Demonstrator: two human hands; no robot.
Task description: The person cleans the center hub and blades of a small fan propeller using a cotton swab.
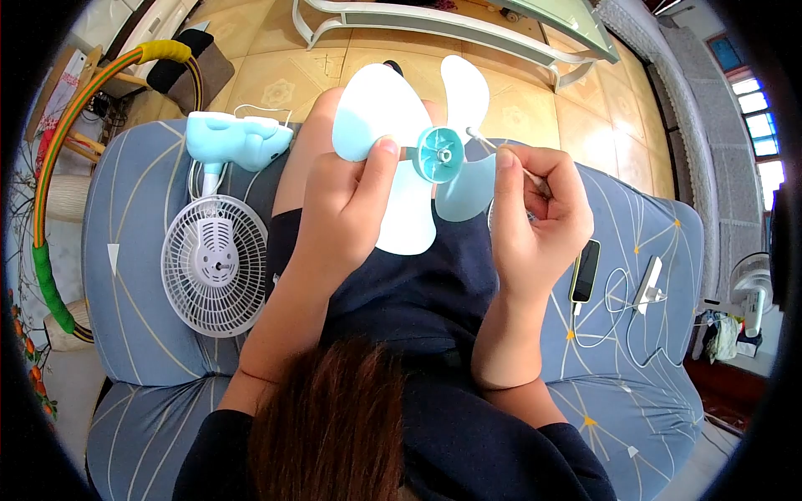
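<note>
My left hand pinches a light blue fan blade by one of its petals, thumb on top. The blade's round hub faces up at me, showing its ribs and central hole. In my right hand, thumb and fingers are closed on a thin cotton swab, whose white tip is beside the hub, between two petals. To the left on the sofa lies the fan body, light blue, with its white rear grille and motor shaft exposed.
The patterned blue sofa surrounds my lap. On its right side lie a phone on a cable and a white power strip. A striped hoop stands at left. A glass table is ahead; another fan stands far right.
</note>
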